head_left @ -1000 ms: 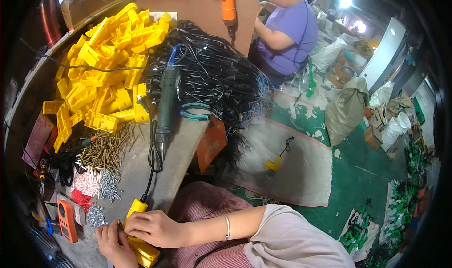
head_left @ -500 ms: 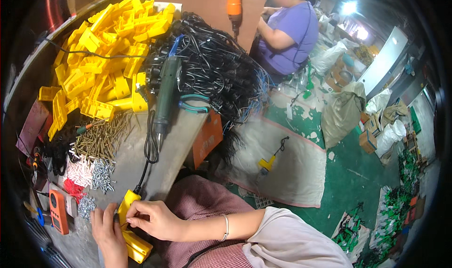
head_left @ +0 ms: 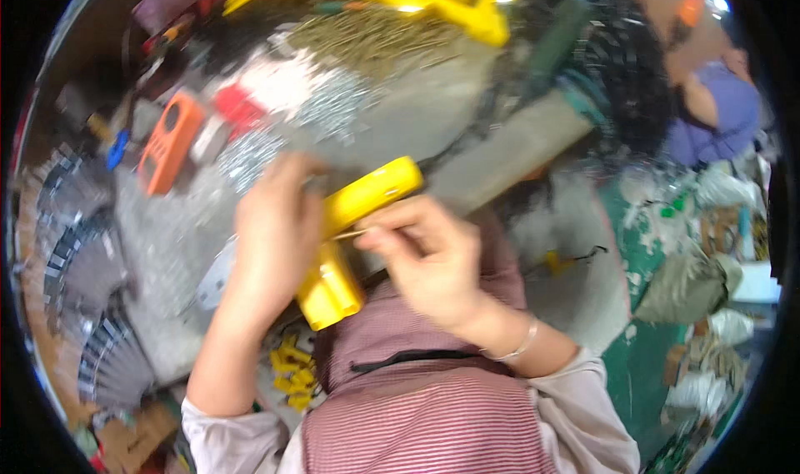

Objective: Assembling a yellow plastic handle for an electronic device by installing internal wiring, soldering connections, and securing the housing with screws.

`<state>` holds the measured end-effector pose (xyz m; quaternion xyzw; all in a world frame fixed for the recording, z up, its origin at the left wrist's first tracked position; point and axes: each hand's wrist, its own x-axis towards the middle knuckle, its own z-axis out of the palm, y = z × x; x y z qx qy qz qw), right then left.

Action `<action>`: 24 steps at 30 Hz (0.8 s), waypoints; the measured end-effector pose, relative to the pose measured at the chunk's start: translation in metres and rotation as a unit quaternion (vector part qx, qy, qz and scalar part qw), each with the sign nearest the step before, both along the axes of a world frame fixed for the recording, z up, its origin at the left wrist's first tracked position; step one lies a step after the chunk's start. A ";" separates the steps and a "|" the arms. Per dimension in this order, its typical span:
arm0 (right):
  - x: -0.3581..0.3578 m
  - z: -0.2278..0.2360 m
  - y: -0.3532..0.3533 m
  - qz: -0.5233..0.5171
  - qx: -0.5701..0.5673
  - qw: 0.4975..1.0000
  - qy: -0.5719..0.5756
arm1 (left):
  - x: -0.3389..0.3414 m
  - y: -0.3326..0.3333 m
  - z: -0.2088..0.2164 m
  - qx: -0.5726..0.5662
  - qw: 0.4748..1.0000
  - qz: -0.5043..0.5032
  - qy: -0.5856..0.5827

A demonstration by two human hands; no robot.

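Note:
My left hand point(head_left: 283, 220) is closed around a yellow plastic housing point(head_left: 375, 192) over the table's near edge, its fingertips partly hidden behind it. A black cable point(head_left: 446, 153) runs from the far end of the housing. Below it sits another yellow section point(head_left: 329, 292); whether the two are joined I cannot tell. My right hand point(head_left: 433, 261) pinches a thin brass-coloured screw point(head_left: 350, 234), which points at the gap between the yellow parts. The picture is blurred, so the screw's tip is unclear.
Brass-coloured screws point(head_left: 375, 41), silver screws point(head_left: 333, 103), white pieces point(head_left: 279, 70) and red pieces point(head_left: 239, 107) lie in heaps beyond my hands. An orange device point(head_left: 171, 141) is at the left. A green power screwdriver point(head_left: 558, 45) lies beside black cables point(head_left: 625, 74). Another person point(head_left: 717, 116) sits far right.
My view has swung toward the left and down, so the table's things appear further right and higher. Both hands stay at the yellow housing, with the right still pinching at it.

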<state>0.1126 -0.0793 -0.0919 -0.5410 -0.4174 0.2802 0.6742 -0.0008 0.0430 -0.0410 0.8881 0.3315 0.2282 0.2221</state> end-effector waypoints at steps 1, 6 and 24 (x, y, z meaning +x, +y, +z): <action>0.001 -0.002 0.001 0.000 0.011 1.000 0.016 | 0.002 0.000 0.003 0.000 1.000 -0.002 0.015; -0.003 0.011 0.018 0.003 -0.047 0.987 0.156 | -0.004 0.000 0.002 0.007 1.000 -0.003 0.020; 0.184 0.029 0.008 -0.287 -0.133 0.933 -0.174 | 0.003 -0.008 0.015 0.003 0.991 0.001 0.133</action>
